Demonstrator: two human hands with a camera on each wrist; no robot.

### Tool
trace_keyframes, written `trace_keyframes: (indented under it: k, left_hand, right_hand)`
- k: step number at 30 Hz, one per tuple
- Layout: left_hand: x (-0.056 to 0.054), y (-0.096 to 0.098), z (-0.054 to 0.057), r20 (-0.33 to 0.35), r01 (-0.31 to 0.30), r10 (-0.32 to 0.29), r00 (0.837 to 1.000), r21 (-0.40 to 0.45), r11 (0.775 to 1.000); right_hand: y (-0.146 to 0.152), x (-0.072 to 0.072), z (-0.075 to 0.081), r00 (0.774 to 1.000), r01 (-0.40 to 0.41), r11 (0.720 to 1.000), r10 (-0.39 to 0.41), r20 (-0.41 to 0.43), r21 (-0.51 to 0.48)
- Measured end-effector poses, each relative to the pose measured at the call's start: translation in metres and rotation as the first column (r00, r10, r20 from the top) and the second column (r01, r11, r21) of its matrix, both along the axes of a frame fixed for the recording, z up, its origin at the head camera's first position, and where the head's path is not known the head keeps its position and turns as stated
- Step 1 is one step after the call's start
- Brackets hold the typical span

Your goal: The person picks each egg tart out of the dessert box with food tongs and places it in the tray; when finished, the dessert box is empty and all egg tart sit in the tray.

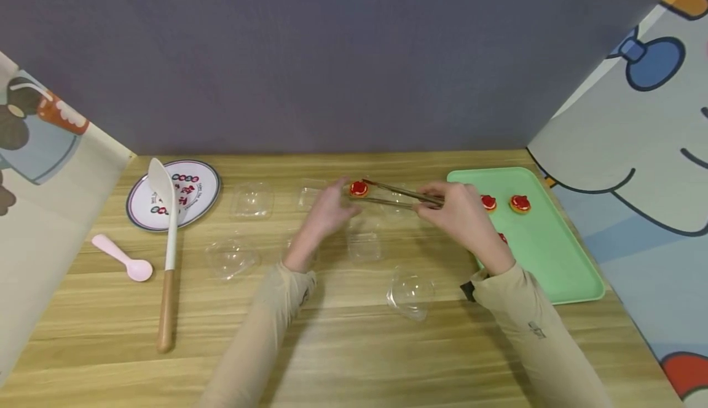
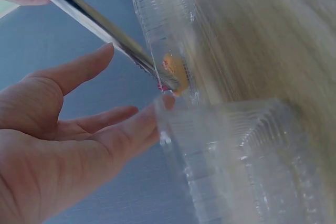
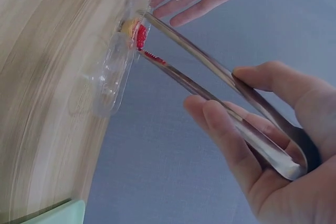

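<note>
My right hand [image 1: 458,212] grips metal tongs [image 3: 190,49], whose two arms stand spread apart. Their tips lie on either side of a small tart [image 1: 359,188] with a red topping. In the right wrist view, that tart sits in a clear plastic container [image 3: 111,80], and red topping is smeared on one arm of the tongs. My left hand [image 1: 329,212] is beside the tart with its fingers extended. In the left wrist view, a fingertip [image 2: 167,101] is right at the rim of a clear container [image 2: 236,166].
More clear containers [image 1: 253,200] stand around, one nearer the front [image 1: 410,294]. A green tray [image 1: 558,260] at right holds several tarts [image 1: 520,203]. At left are a printed plate [image 1: 207,194], a long-handled spatula [image 1: 168,300] across it, and a pink spoon [image 1: 138,270]. Walls border the table.
</note>
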State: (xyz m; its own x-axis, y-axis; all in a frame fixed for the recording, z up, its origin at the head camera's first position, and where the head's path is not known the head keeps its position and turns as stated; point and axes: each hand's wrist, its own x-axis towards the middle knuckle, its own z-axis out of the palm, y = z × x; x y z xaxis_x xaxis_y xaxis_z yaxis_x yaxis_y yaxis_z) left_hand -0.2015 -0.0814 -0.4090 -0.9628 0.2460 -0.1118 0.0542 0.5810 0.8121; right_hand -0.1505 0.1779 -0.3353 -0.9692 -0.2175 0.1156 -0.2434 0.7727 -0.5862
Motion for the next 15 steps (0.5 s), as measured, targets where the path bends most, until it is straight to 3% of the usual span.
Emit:
trace_keyframes:
  k: [4,6,15]
  left_hand:
    - [-0.003,0.000,-0.002,0.005,-0.004,0.004,1.000,-0.001,1.000]
    - [0.011,0.002,0.023,0.006,-0.018,0.019,1.000,-0.025,1.000]
    - [0.003,-0.001,0.022,0.014,-0.055,0.056,0.998,-0.053,0.997]
  right_hand:
    - [-0.001,-0.002,0.000,1.000,-0.004,1.000,0.004,0.012,0.024]
    - [-0.001,-0.003,0.000,1.000,-0.007,0.999,0.006,0.015,0.034]
    - [-0.003,-0.005,-0.002,1.000,-0.012,0.999,0.012,0.017,0.035]
